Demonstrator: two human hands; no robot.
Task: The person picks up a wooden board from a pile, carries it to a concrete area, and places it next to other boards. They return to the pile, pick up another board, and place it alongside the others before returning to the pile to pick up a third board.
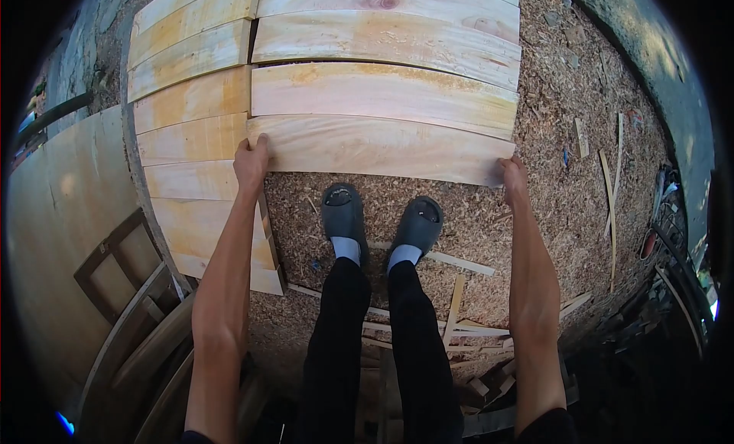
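Left hand (251, 163) and right hand (513, 176) each closed on one end of nearest board (382, 147); long axis runs left-right, ahead of feet, over sawdust floor (566, 192).

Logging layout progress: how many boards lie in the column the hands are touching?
4. The nearest board is gripped by left hand and right hand; second board beyond it; third board; fourth board at the top edge. More may lie out of frame.
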